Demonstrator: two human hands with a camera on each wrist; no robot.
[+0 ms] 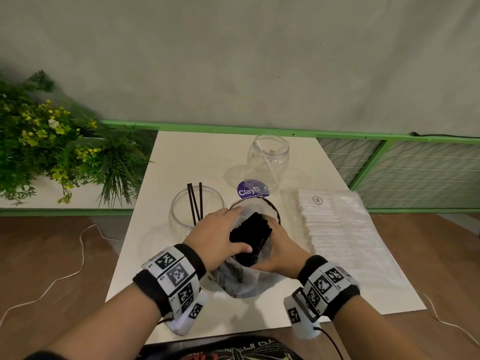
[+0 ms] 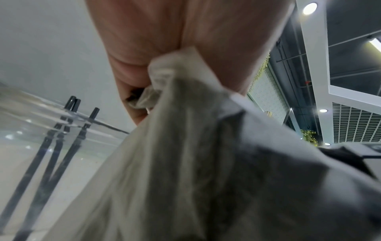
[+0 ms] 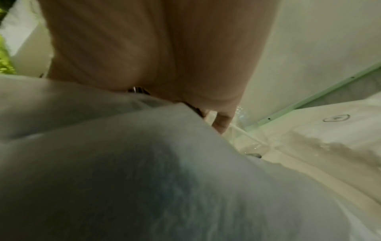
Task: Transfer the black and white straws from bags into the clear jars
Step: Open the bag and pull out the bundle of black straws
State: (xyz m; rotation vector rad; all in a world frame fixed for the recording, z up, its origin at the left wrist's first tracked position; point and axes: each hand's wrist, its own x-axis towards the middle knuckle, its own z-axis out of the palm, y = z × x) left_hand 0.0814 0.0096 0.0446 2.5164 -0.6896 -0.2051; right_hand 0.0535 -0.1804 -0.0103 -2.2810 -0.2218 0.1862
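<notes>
A clear bag [image 1: 241,281] stands open at the table's middle with a bundle of black straws [image 1: 250,235] inside. My left hand [image 1: 220,237] grips the bag's left rim, which shows bunched in the palm [image 2: 164,48]. My right hand [image 1: 281,246] grips the bag's right side, its fingers curled over the rim against the bundle. A round clear jar [image 1: 181,216] just left of the bag holds three black straws [image 1: 194,201]. A taller clear jar [image 1: 268,157] at the back holds one white straw [image 1: 267,162]. A flat bag of white straws [image 1: 337,222] lies to the right.
A purple round label [image 1: 250,189] lies between the two jars. Green plants [image 1: 52,141] fill the left side beyond the table. A green-framed wire fence [image 1: 389,157] runs behind. White cables [image 1: 52,281] lie on the wooden floor.
</notes>
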